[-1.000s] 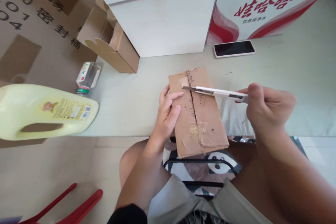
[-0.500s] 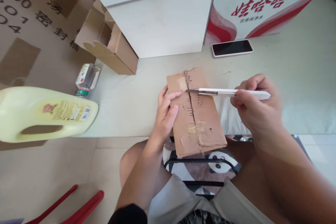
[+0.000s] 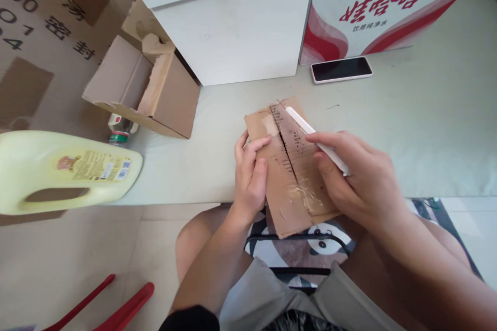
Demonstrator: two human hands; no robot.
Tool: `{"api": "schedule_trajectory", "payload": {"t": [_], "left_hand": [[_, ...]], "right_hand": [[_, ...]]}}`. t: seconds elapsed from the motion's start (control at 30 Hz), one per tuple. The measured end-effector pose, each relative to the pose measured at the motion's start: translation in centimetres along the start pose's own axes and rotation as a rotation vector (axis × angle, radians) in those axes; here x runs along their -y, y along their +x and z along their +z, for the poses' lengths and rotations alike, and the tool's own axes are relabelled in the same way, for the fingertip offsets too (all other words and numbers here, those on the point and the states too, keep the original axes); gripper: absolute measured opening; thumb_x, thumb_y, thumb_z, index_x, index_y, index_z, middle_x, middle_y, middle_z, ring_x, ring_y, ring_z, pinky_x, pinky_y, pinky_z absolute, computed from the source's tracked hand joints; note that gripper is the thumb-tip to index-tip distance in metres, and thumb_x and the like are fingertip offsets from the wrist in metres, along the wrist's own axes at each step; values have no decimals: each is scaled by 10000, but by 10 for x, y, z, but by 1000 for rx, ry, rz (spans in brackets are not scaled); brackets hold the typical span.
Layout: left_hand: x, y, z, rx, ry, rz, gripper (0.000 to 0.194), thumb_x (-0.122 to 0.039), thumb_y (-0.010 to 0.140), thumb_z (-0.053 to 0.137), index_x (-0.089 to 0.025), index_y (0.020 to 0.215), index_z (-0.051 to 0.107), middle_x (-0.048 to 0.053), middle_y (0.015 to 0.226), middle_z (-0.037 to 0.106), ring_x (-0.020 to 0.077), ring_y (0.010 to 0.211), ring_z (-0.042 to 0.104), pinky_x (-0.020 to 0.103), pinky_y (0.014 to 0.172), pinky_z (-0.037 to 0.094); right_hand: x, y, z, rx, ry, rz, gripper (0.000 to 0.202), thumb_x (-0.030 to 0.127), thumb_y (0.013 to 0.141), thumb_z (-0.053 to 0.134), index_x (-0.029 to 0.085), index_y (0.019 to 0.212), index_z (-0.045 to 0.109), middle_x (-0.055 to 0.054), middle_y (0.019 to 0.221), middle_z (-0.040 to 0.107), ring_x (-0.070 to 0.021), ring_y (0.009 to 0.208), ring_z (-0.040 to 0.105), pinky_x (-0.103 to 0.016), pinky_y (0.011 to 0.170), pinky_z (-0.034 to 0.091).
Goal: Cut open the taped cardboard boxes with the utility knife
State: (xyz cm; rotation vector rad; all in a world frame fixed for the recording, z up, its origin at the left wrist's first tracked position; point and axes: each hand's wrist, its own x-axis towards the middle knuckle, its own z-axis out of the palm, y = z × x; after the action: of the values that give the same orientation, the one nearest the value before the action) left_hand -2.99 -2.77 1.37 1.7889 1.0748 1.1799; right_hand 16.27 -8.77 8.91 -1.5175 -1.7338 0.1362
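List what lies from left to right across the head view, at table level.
Yellow jug → open brown box → left hand → taped cardboard box → right hand, which holds a white utility knife.

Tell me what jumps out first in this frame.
Dead centre, a taped brown cardboard box hangs over the near edge of the pale table; the left hand grips its left side, while the right hand lies on the right flap, holding a white utility knife. At far left a big pale-yellow jug lies on its side, and a red-and-white carton stands behind a dark phone.
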Motion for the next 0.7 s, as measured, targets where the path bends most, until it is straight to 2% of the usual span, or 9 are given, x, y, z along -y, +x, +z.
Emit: {"api": "schedule_trajectory", "payload": {"t": [0.1,0.3,0.4,0.5,0.7], "left_hand": [[-2,-2,2,-3,17,-5,374,-537,1029,417,-355,1303,595,52,1467,504,288,1512,352,550,1251,323],[-4,-3,1,-6,38,0,412,-561,1024,408,-330,1311,592,70,1467,504,300,1491,387,552,1237,342],[-3,-2,1,-6,54,20,421,-566,1027,395,-321,1309,589,75,1443,531,302,1490,388,549,1225,358],[-2,-2,1,0,55,32,410,-554,1036,382,-328,1313,581,68,1426,552,291,1496,377,541,1230,348],[0,-3,2,6,59,22,413,-549,1035,379,-327,1327,568,70,1453,528,289,1499,361,541,1239,329]], "right_hand": [[5,1,0,46,-51,-22,225,208,995,509,194,1153,669,-67,949,778,-170,734,731,-281,616,540],[20,-3,-4,60,-121,-130,181,243,962,541,173,1108,622,-27,825,747,-146,618,674,-260,528,472],[21,-3,-1,113,-178,-190,120,254,956,534,191,1037,597,7,727,685,-143,532,606,-271,486,417],[19,-2,2,137,-240,-234,70,241,954,514,209,985,568,12,716,669,-150,509,578,-284,472,370],[20,-2,4,135,-233,-228,56,219,959,503,217,931,551,10,694,665,-138,517,572,-264,496,340]]}}
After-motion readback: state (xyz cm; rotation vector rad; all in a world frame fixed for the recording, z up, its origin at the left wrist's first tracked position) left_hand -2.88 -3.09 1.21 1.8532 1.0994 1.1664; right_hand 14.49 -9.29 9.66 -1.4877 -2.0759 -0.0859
